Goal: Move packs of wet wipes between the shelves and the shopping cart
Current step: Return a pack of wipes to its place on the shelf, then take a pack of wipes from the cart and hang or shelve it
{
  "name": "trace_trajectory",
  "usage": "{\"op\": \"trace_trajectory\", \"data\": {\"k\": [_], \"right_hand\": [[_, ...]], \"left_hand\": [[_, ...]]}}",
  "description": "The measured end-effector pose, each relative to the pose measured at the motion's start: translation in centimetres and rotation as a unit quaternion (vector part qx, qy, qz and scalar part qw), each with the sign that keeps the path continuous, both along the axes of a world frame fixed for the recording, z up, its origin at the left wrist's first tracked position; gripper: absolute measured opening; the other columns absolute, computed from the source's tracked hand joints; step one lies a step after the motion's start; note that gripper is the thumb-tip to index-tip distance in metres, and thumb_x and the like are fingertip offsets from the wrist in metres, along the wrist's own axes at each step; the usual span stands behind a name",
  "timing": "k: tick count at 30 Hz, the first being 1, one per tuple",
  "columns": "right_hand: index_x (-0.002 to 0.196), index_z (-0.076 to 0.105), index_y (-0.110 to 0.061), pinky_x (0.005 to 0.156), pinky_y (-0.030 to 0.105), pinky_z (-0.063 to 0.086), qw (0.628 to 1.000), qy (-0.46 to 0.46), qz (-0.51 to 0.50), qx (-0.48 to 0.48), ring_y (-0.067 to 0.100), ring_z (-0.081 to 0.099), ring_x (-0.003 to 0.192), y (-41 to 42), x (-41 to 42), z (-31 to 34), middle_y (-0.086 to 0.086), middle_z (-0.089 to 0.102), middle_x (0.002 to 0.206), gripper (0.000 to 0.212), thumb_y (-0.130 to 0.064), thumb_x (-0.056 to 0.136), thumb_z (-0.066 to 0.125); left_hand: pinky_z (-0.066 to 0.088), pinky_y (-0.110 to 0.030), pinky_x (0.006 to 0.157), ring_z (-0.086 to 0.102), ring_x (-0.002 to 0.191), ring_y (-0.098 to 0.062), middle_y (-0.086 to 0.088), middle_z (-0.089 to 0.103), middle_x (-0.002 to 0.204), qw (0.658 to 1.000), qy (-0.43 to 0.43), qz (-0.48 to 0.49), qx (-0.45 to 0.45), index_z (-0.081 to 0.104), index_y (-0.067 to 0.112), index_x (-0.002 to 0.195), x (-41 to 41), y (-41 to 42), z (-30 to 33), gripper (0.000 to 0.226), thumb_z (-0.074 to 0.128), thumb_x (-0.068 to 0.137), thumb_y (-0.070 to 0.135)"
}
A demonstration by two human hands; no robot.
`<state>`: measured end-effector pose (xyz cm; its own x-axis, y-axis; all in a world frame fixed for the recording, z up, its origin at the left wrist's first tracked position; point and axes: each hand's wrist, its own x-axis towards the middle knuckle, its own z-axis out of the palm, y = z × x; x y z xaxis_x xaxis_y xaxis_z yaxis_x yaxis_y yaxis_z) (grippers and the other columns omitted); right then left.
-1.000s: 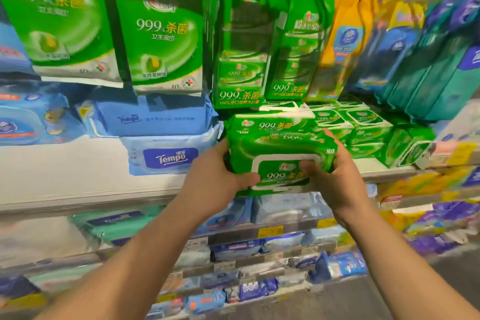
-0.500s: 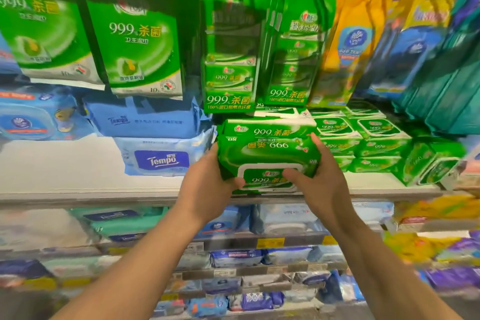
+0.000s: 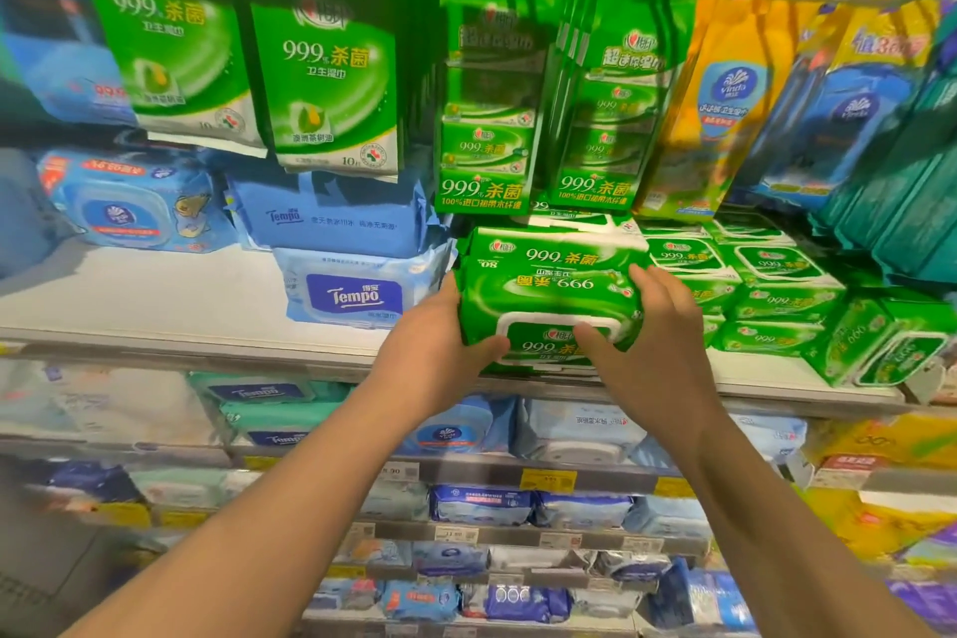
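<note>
Green 999 wet-wipe pack gripped at both ends by left hand and right hand, at the white shelf front edge; bare shelf lies left.

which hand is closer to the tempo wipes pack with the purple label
Left. The left hand grips the green wipes pack at its left end, just right of the Tempo pack. The right hand holds the far end.

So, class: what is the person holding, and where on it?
A green wipes pack, gripped at its two short ends: left hand, right hand.
</note>
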<state>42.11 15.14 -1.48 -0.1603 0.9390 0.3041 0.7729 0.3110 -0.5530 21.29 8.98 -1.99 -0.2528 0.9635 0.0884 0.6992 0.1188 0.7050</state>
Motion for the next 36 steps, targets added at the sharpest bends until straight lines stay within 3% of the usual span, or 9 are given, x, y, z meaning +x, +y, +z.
{"op": "trace_trajectory", "data": {"k": [4,8,10,15,19,24,29,34,36], "right_hand": [[0.152,0.042,-0.006,0.125,0.04,0.014,0.998,-0.025,0.01,0.057,0.029,0.021,0.152,-0.6,-0.2,1.2,0.01,0.035,0.162,0.074,-0.039,0.092,0.069],[0.154,0.039,-0.011,0.128,0.042,0.007,0.988,-0.12,0.073,0.061,0.026,0.015,0.156,-1.5,-1.4,2.6,0.007,0.033,0.164,0.071,-0.046,0.096,0.06],[0.156,0.035,-0.012,0.128,0.042,0.004,0.981,-0.16,0.104,0.043,0.026,0.013,0.156,-2.4,-3.0,3.1,0.006,0.03,0.165,0.073,-0.048,0.097,0.057],[0.156,0.031,-0.007,0.128,0.042,0.007,0.955,-0.212,0.204,0.047,0.03,0.014,0.156,-5.4,-8.0,3.2,0.011,0.027,0.165,0.075,-0.05,0.098,0.052],[0.156,0.032,-0.007,0.125,0.034,0.01,0.936,-0.203,0.283,0.038,0.029,0.02,0.153,-8.9,-13.0,3.3,0.011,0.03,0.164,0.073,-0.049,0.1,0.052],[0.141,0.05,-0.006,0.115,0.037,0.03,0.908,-0.194,0.37,0.039,0.03,0.04,0.139,-14.7,-20.2,3.0,0.013,0.051,0.147,0.059,-0.045,0.097,0.059],[0.137,0.055,-0.009,0.109,0.035,0.038,0.872,-0.193,0.445,0.06,0.03,0.05,0.129,-22.9,-29.0,2.8,0.012,0.058,0.139,0.056,-0.044,0.094,0.061],[0.122,0.06,-0.013,0.093,0.037,0.043,0.831,-0.219,0.51,0.037,0.032,0.055,0.121,-33.6,-38.4,2.1,0.011,0.062,0.126,0.045,-0.048,0.093,0.061],[0.127,0.059,-0.014,0.094,0.036,0.043,0.808,-0.229,0.541,0.038,0.031,0.055,0.122,-38.1,-41.9,1.7,0.011,0.062,0.127,0.05,-0.05,0.092,0.061]], "left_hand": [[0.043,-0.028,0.084,0.059,0.12,-0.022,0.002,0.064,0.132,0.999,0.039,0.026,0.021,0.038,0.032,0.15,-0.3,-2.3,0.8,0.074,0.07,0.089,0.057],[0.03,-0.03,0.116,0.028,0.151,-0.017,0.004,0.036,0.164,0.991,0.123,0.058,0.004,0.022,0.032,0.163,-1.3,-5.4,1.6,0.09,0.058,0.089,0.069],[0.025,-0.035,0.122,0.022,0.154,-0.016,0.005,0.03,0.167,0.986,0.144,0.087,-0.011,0.024,0.031,0.163,-2.3,-7.3,1.6,0.092,0.054,0.087,0.074],[0.034,-0.039,0.117,0.031,0.15,-0.021,0.004,0.036,0.164,0.962,0.197,0.184,-0.038,0.031,0.028,0.16,-4.8,-13.6,1.6,0.091,0.05,0.087,0.078],[0.036,-0.039,0.113,0.038,0.144,-0.024,0.0,0.043,0.159,0.941,0.209,0.26,-0.062,0.037,0.025,0.156,-7.6,-19.2,1.5,0.088,0.05,0.087,0.078],[0.033,-0.037,0.117,0.032,0.149,-0.015,0.009,0.037,0.163,0.922,0.177,0.336,-0.074,0.034,0.029,0.159,-12.3,-27.3,0.9,0.09,0.047,0.086,0.081],[0.036,-0.036,0.116,0.033,0.15,-0.014,0.011,0.035,0.164,0.895,0.149,0.408,-0.101,0.031,0.032,0.16,-17.5,-37.3,0.5,0.093,0.045,0.085,0.084],[0.038,-0.044,0.118,0.033,0.15,-0.017,0.01,0.032,0.166,0.855,0.112,0.486,-0.145,0.028,0.033,0.16,-23.7,-49.4,-1.0,0.098,0.04,0.081,0.089],[0.038,-0.046,0.118,0.033,0.15,-0.019,0.009,0.033,0.165,0.84,0.091,0.512,-0.157,0.028,0.034,0.16,-25.7,-54.3,-1.3,0.099,0.039,0.078,0.09]]}}
